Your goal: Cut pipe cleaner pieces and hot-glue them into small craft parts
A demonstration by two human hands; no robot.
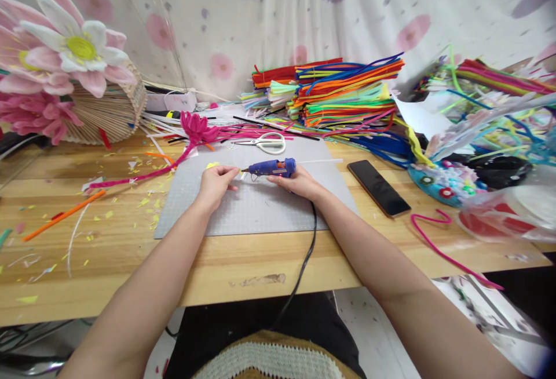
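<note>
My right hand (296, 183) is wrapped round a blue hot glue gun (266, 168), with a clear glue stick (324, 161) jutting from its back end and a black cord hanging below. The gun's nozzle points left, close to the fingertips of my left hand (218, 183). Those fingers are pinched together; what they hold, if anything, is too small to make out. A small yellow piece (212, 165) shows just behind the left hand. Both hands are over a grey cutting mat (256, 211). White-handled scissors (270, 143) lie at the mat's far edge.
A pink pipe-cleaner flower (197, 128) lies behind the left hand. Bundles of coloured pipe cleaners (347, 92) are stacked at the back. A black phone (379, 188) rests right of the mat. Yellow scraps and an orange stem (64, 215) lie left; big fuzzy flowers (80, 48) stand back left.
</note>
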